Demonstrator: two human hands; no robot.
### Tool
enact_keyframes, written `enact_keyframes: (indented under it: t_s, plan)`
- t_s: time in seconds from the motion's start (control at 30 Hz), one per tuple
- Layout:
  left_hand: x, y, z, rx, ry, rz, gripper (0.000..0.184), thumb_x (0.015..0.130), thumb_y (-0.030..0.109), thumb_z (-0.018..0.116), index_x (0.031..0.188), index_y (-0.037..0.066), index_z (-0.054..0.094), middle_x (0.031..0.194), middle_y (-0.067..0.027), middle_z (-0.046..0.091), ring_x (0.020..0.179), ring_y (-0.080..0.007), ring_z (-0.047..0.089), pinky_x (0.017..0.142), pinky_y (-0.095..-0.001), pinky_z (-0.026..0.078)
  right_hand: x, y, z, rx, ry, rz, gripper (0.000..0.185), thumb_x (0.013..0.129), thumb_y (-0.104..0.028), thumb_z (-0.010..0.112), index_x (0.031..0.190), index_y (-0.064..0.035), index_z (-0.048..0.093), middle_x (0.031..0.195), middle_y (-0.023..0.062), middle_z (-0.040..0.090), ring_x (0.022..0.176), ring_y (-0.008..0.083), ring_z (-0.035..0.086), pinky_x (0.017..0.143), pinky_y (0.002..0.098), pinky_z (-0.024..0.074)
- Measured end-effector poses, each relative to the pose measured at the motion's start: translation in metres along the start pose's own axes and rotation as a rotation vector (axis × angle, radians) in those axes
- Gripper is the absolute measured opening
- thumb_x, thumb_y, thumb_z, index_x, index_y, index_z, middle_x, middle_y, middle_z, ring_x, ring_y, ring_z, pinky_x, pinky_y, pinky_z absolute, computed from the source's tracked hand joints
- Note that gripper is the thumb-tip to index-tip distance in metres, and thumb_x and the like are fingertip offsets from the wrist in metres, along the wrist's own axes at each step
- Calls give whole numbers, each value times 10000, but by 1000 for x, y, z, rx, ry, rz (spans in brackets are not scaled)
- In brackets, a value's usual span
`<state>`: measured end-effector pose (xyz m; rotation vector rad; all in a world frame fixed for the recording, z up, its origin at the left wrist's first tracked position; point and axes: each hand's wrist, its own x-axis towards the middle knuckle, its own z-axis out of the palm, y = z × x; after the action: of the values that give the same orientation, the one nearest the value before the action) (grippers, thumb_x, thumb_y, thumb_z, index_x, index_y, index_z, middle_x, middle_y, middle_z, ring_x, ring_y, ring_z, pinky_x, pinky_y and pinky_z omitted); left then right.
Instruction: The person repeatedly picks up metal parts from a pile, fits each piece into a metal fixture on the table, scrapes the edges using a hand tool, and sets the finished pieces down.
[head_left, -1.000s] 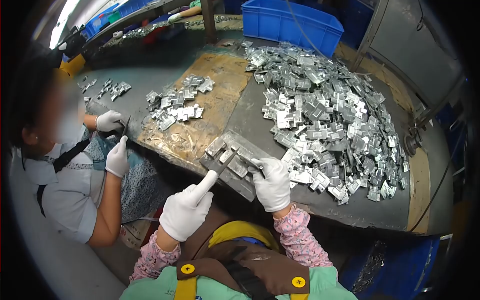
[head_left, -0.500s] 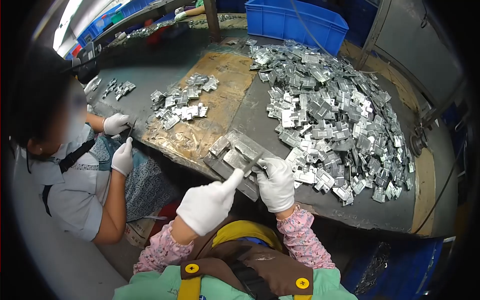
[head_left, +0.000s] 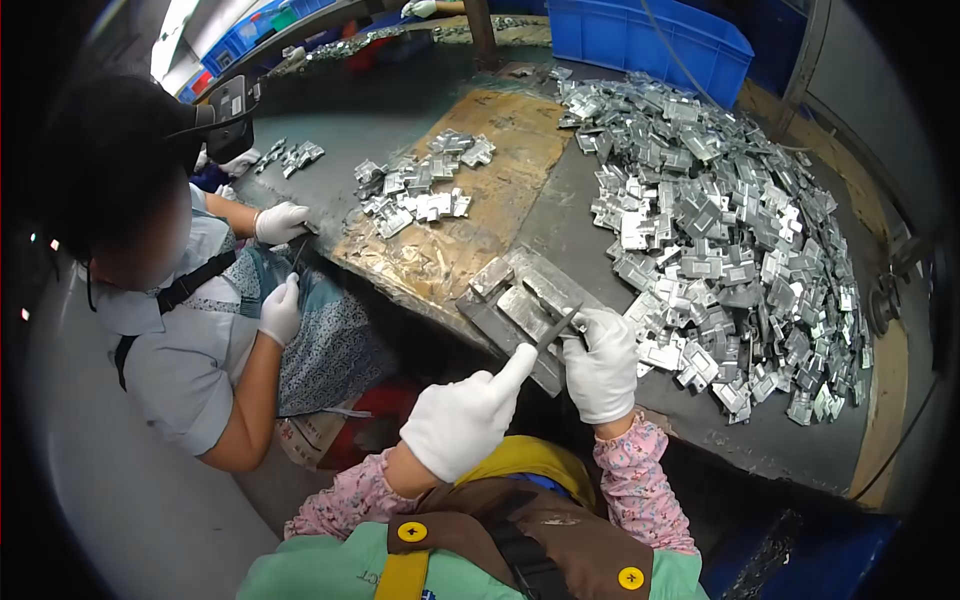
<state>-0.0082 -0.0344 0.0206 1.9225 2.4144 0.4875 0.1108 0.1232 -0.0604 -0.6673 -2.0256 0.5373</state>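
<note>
My left hand (head_left: 462, 420), in a white glove, is closed round the handle end of a narrow dark file (head_left: 558, 328), its index finger stretched along the tool. My right hand (head_left: 603, 368), also gloved, is closed at the file's far end, on a small metal part that its fingers mostly hide. Both hands are over the near right side of a heavy metal block (head_left: 522, 308) with raised pieces, which lies at the table's front edge.
A large heap of silvery metal parts (head_left: 715, 230) covers the table's right side, with a blue crate (head_left: 650, 50) behind. A smaller group of parts (head_left: 410, 185) lies on the worn brown board (head_left: 500, 130). At left sits a co-worker (head_left: 200, 340) with gloved hands.
The view has shifted, so the table and people appear farther right and the co-worker shows more. My hands keep nearly the same grip, with the file still across the block.
</note>
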Motion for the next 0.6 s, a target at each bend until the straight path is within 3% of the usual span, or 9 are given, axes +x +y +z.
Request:
enact_keyframes:
  t_s: [0.17,0.37,0.6]
  plan:
    - [24,-15,17,-66,97,-4,511,938,135,636,1444,179,581,689,-105,605,613,-310,653,553,-408,532,1,-1,1,-13,-17,-8,221,796,-68,761,1011,-45,715,1001,128,679,973,369,634,893,471,499]
    - [8,-3,-27,37,-89,24,514,927,156,651,1437,185,588,695,-77,617,583,-289,647,519,-406,525,1,-2,-2,-10,-33,25,225,788,-66,777,1003,-55,716,1021,123,685,1015,359,633,935,463,492]
    - [6,1,-15,28,-57,30,568,906,126,662,1464,158,561,683,-53,599,563,-257,638,493,-386,513,1,-3,-1,-30,-10,6,206,775,-57,774,963,-42,692,1012,132,668,1002,376,627,938,478,491]
